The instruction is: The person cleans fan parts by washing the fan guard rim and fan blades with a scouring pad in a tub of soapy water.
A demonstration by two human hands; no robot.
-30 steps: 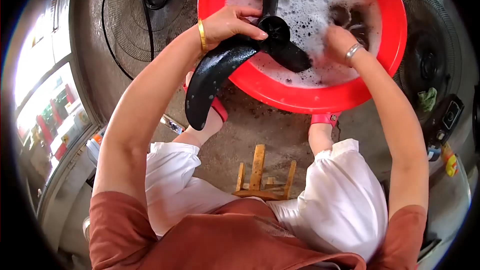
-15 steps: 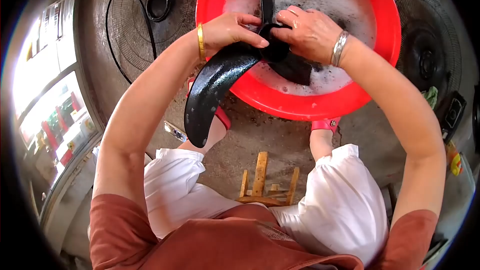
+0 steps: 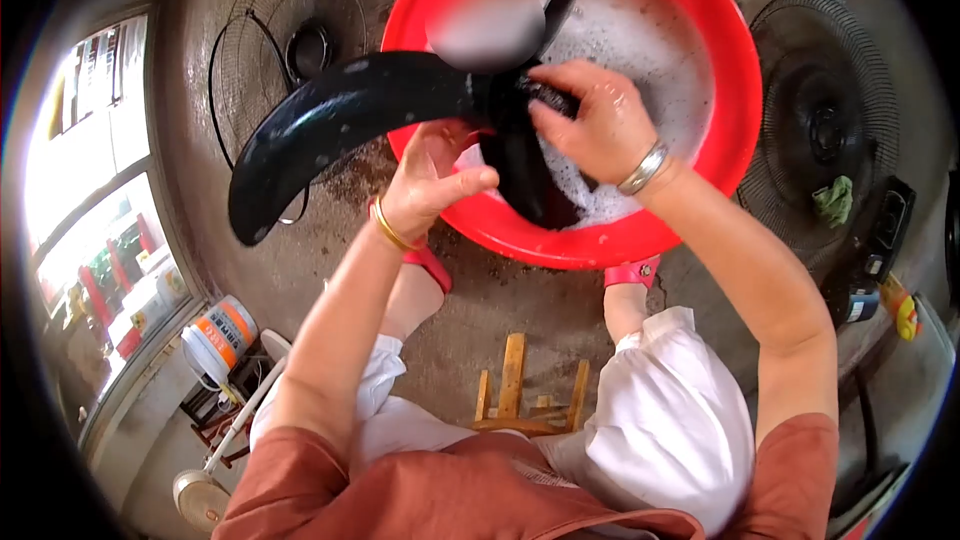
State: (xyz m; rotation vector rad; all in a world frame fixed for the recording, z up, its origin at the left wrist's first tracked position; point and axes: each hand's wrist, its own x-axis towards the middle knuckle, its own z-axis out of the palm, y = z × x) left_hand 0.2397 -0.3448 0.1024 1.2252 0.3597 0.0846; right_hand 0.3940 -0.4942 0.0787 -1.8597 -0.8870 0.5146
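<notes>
A wet black fan blade (image 3: 350, 105) with several curved vanes is held over a red basin (image 3: 735, 70) of foamy water. One vane reaches left past the rim, another points up, and a third hangs down into the basin. My right hand (image 3: 605, 125), with a silver bangle, has its fingers and thumb closed at the hub. Below the left vane is my left hand (image 3: 435, 180), wearing a gold bangle. Its thumb is stretched out, and its fingertips are partly hidden behind the blade near the hub.
Round fan grilles lie on the floor, a left one (image 3: 350, 0) and a right one (image 3: 775, 130). A green cloth (image 3: 833, 202) rests by the right grille. A wooden stool (image 3: 513, 380) stands between my legs. At left are a white-and-orange bucket (image 3: 222, 335) and a window.
The fan blade has turned, its lower-left vane swinging up and out to the left. My left hand has dropped below the vane and its thumb has come off the hub. The right hand remains at the hub.
</notes>
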